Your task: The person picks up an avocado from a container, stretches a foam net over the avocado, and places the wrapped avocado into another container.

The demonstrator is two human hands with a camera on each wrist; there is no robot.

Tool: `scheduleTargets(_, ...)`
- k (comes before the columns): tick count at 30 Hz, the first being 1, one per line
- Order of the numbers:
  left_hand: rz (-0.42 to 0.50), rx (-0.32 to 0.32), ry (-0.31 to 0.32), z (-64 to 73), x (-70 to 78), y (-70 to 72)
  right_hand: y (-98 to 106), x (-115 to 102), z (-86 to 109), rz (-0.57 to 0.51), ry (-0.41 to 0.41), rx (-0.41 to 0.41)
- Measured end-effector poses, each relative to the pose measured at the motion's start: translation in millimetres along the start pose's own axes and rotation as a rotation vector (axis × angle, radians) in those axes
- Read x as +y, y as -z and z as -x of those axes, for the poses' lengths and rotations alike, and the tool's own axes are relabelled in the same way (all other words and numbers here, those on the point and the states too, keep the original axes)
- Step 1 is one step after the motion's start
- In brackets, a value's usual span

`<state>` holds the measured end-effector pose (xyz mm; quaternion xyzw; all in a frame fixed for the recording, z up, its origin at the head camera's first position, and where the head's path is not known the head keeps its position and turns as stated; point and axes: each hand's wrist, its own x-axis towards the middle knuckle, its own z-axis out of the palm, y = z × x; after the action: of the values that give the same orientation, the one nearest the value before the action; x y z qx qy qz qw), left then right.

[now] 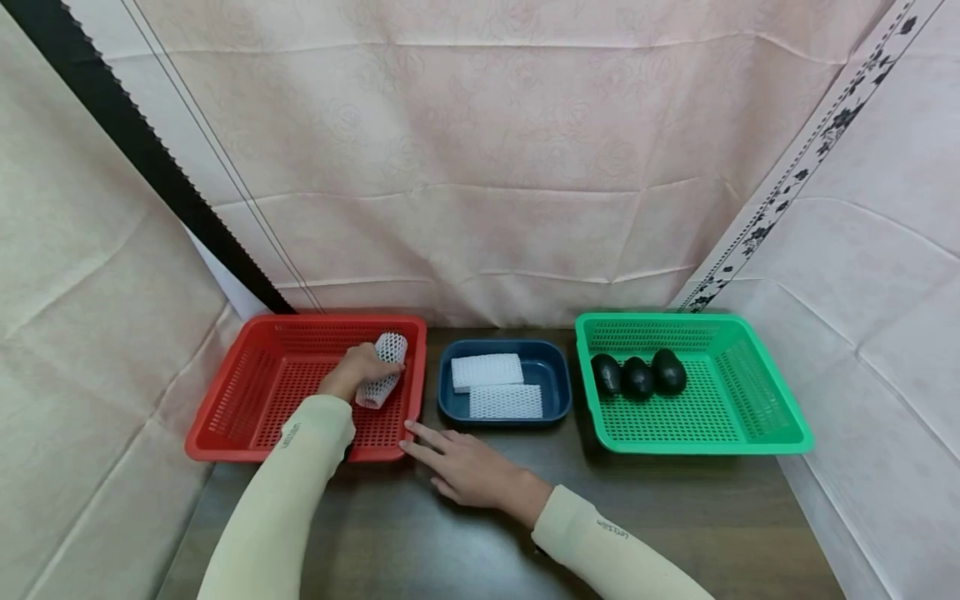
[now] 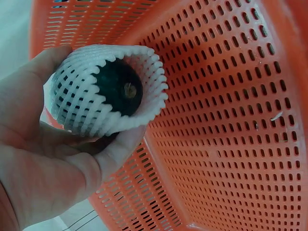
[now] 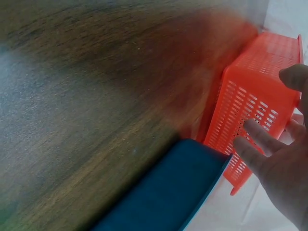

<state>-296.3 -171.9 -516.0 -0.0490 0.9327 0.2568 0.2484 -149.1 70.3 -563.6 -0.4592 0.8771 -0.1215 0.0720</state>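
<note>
Inside the red basket (image 1: 300, 456), my left hand (image 1: 352, 375) holds a white foam net sleeve (image 1: 391, 347) near the right wall. The left wrist view shows a dark avocado (image 2: 118, 86) inside that sleeve, its stem end facing the sleeve's open mouth. Thumb and fingers curl round the net. My right hand (image 1: 480, 471) has its fingers extended to the red basket's front right corner; in the head view the fingertips appear to touch the rim. Two more white foam net sleeves (image 1: 487, 371) lie flat in the blue tray (image 1: 557, 392).
At the right stands a green basket (image 1: 697, 448) with three dark avocados (image 1: 638, 379) at its left side. The blue tray sits between the two baskets on a dark wooden table (image 1: 360, 533). Pale cloth (image 1: 510, 167) hangs behind and along both sides.
</note>
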Motion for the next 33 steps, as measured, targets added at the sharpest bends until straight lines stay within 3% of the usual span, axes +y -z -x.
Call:
scheduleTargets(7, -0.029, 0.0, 0.005, -9.5, -1.1, -4.6, -6, 3, -1.7, -0.036, -0.004, -0.024)
scheduleTargets(13, -0.041, -0.012, -0.004, -9.6, 1.4, -6.7, -7, 4, -1.6, -0.064, 0.0, -0.037)
scheduleTargets(25, -0.069, -0.056, 0.038, -13.8, 7.8, -9.2, -10, 6, -2.2, -0.098, 0.004, -0.054)
scheduleTargets(33, -0.015, -0.097, 0.029, -16.3, 7.5, -7.1, -7, 3, -0.9, -0.111, -0.006, -0.064)
